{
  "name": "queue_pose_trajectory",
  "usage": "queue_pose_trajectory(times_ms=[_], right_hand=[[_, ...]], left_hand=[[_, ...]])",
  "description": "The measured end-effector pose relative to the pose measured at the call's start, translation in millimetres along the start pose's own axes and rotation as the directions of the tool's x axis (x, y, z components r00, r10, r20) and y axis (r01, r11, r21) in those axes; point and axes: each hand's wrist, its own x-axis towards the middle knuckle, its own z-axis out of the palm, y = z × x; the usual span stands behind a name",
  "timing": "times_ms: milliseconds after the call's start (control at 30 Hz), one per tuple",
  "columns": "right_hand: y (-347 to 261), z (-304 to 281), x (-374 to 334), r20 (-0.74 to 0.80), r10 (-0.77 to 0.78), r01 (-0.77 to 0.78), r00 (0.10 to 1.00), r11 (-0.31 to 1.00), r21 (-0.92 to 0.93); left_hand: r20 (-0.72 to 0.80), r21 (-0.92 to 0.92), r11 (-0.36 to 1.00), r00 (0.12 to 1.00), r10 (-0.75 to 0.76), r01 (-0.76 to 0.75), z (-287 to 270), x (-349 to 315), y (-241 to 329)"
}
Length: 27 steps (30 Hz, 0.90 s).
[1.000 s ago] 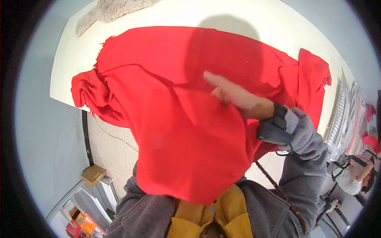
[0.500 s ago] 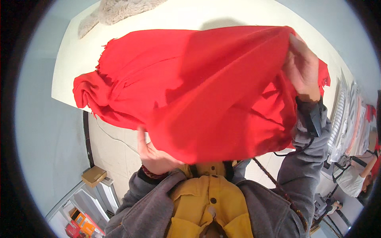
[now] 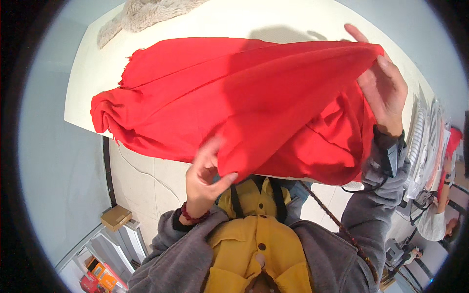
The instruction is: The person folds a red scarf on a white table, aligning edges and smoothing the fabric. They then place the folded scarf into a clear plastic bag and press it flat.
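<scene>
A large red fringed shawl (image 3: 185,97) lies spread over the white table (image 3: 234,19), its near part overhanging the table's front edge. At the far right, my right hand (image 3: 386,95) grips a raised edge between thumb and fingers, one finger sticking out beyond the cloth. From there a folded flap slants down toward my left hand (image 3: 205,176). That hand is at the near edge, thumb against the flap's lower corner, fingers apart from the thumb and blurred over the cloth. Fringe shows along the shawl's left end, where the fabric is bunched.
Grey fluffy fabric (image 3: 156,14) lies at the table's far left. Clear-bagged items (image 3: 425,146) hang or stand at the right, with another person (image 3: 435,219) beyond. A small cardboard box (image 3: 116,218) sits at lower left above a white rack holding orange packages (image 3: 102,276).
My right hand has moved outward to the right with the shawl's edge. My left hand has moved right and up onto the cloth, and the near overhang has lifted and drawn back.
</scene>
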Motion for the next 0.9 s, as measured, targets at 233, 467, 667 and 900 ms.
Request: queue_pose_trajectory(times_ms=[233, 467, 667, 900], right_hand=[[-2, -10, 4, -0.025, -0.001, 0.003, 1.000, 0.996, 0.085], [34, -16, 7, -0.381, 0.040, -0.238, 0.924, 0.841, -0.486], [36, -17, -27, -0.128, -0.306, -0.155, 0.943, -0.066, -0.986], [-25, 16, -114, -0.478, -0.143, -0.337, 0.867, 0.537, -0.773]], left_hand=[[0.237, 0.517, 0.805, 0.952, 0.194, -0.293, -1, 3, 19], [0.603, 0.043, 0.874, 0.710, 0.364, -0.484, 13, 8, 58], [0.643, -0.380, 0.922, 0.737, 0.208, 0.071, 85, 31, 57], [0.694, -0.460, 0.883, 0.659, 0.290, 0.097, 148, 37, 46]])
